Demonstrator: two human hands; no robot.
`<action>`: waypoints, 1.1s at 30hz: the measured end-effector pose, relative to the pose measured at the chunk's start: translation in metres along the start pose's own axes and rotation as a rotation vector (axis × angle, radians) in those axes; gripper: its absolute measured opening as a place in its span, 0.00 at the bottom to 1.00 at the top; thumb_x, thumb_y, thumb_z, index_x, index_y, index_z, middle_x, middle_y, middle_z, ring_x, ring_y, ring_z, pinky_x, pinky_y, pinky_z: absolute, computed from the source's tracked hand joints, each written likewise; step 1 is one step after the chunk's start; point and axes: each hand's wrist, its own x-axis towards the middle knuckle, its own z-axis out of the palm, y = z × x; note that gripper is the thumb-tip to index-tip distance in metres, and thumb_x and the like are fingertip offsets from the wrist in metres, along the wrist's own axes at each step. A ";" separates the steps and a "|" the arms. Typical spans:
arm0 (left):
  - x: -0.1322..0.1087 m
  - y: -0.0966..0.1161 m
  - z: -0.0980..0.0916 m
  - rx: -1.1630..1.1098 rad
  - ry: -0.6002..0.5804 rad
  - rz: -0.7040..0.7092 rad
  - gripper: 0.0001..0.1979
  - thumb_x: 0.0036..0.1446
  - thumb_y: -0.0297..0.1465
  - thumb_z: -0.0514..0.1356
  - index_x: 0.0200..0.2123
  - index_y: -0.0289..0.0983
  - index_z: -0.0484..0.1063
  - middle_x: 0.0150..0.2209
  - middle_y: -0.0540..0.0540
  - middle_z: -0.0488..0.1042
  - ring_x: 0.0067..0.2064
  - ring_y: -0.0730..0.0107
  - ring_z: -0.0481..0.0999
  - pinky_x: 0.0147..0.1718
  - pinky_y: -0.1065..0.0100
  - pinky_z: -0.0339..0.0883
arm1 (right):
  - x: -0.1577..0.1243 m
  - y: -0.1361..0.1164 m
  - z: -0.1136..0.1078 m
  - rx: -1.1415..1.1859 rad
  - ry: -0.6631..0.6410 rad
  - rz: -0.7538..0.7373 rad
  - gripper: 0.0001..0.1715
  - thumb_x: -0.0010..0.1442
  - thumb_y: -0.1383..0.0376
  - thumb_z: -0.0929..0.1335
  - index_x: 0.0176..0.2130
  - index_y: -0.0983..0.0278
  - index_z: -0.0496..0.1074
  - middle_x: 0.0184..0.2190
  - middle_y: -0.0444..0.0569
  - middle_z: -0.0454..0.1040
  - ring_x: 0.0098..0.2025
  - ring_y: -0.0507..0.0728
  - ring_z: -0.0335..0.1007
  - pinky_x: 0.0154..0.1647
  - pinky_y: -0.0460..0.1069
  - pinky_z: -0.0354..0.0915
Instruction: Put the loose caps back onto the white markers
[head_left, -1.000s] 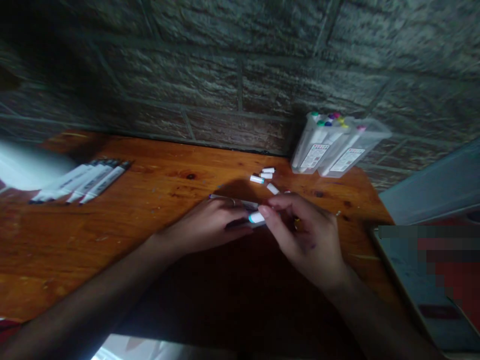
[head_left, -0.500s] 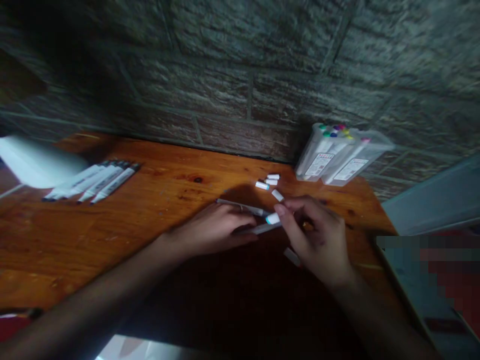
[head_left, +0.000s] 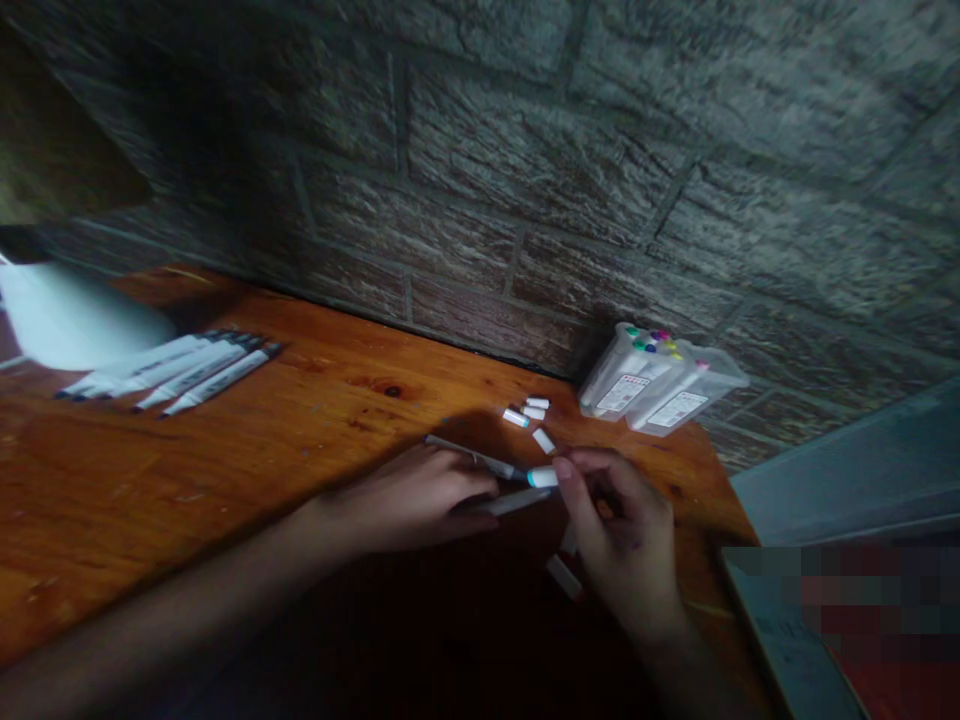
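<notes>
My right hand [head_left: 626,530] pinches a white marker cap [head_left: 541,477] with a teal rim between thumb and fingers. My left hand [head_left: 427,495] lies low over the table with its fingers closed round a white marker [head_left: 517,501], which sticks out toward the right hand. A second slim marker [head_left: 484,460] runs along the far side of the left hand, its dark end close to the teal rim; I cannot tell whether they touch. Just beyond the right hand lies a loose white cap [head_left: 544,440]. A whitish piece [head_left: 564,577] sits in shadow below that hand.
Several white markers [head_left: 202,365] lie side by side at the left, near a white lamp-like object [head_left: 82,315]. Small caps [head_left: 515,418] are grouped ahead of my hands. Two clear plastic cases [head_left: 667,408], holding colour-tipped markers, stand against the stone wall [head_left: 480,180] near the table's right edge.
The camera view has tilted, so the right side sits lower. The right hand's teal-rimmed cap has come nearly in line with the far marker's dark end. Both hands keep their hold.
</notes>
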 end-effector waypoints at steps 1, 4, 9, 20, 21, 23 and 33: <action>0.000 0.002 -0.002 0.031 -0.010 -0.014 0.07 0.61 0.35 0.62 0.41 0.42 0.78 0.40 0.49 0.80 0.40 0.64 0.79 0.39 0.68 0.68 | 0.000 0.002 0.000 0.014 0.003 0.038 0.04 0.64 0.64 0.70 0.39 0.62 0.75 0.30 0.45 0.77 0.28 0.52 0.72 0.30 0.46 0.67; 0.000 0.007 -0.006 0.111 -0.035 -0.072 0.04 0.56 0.33 0.65 0.34 0.40 0.77 0.36 0.49 0.80 0.37 0.63 0.78 0.36 0.67 0.66 | 0.003 0.008 0.000 0.091 0.033 0.139 0.09 0.63 0.61 0.70 0.42 0.62 0.75 0.33 0.47 0.79 0.31 0.54 0.75 0.32 0.48 0.69; 0.000 0.009 -0.014 0.082 -0.031 -0.120 0.02 0.51 0.31 0.66 0.30 0.40 0.77 0.31 0.50 0.77 0.34 0.65 0.76 0.32 0.68 0.63 | 0.008 0.008 -0.001 0.247 0.077 0.266 0.12 0.60 0.59 0.73 0.43 0.62 0.76 0.35 0.48 0.80 0.34 0.54 0.76 0.34 0.48 0.70; 0.004 0.012 -0.018 -0.705 0.063 -0.224 0.08 0.60 0.32 0.58 0.37 0.33 0.75 0.29 0.51 0.73 0.31 0.74 0.70 0.30 0.75 0.63 | 0.014 0.014 -0.008 0.584 0.109 0.443 0.13 0.59 0.56 0.73 0.42 0.60 0.76 0.20 0.36 0.61 0.19 0.46 0.50 0.18 0.42 0.50; 0.004 0.013 -0.016 -0.717 0.054 -0.213 0.09 0.60 0.32 0.59 0.37 0.33 0.75 0.29 0.50 0.73 0.31 0.74 0.71 0.30 0.74 0.64 | 0.014 0.014 -0.008 0.589 0.110 0.443 0.13 0.59 0.55 0.73 0.41 0.60 0.76 0.19 0.35 0.58 0.18 0.46 0.49 0.18 0.42 0.50; 0.005 0.012 -0.013 -0.705 0.039 -0.170 0.09 0.60 0.32 0.58 0.38 0.32 0.75 0.31 0.49 0.74 0.32 0.73 0.72 0.32 0.74 0.65 | 0.015 0.014 -0.008 0.595 0.123 0.440 0.14 0.59 0.55 0.74 0.40 0.61 0.76 0.18 0.34 0.55 0.18 0.46 0.47 0.18 0.43 0.48; 0.003 0.011 -0.009 -0.006 -0.057 -0.107 0.07 0.58 0.38 0.64 0.35 0.43 0.79 0.32 0.51 0.79 0.33 0.68 0.76 0.30 0.69 0.60 | 0.014 0.018 -0.014 0.387 0.210 0.455 0.18 0.56 0.52 0.75 0.40 0.62 0.78 0.22 0.39 0.65 0.20 0.47 0.55 0.19 0.44 0.52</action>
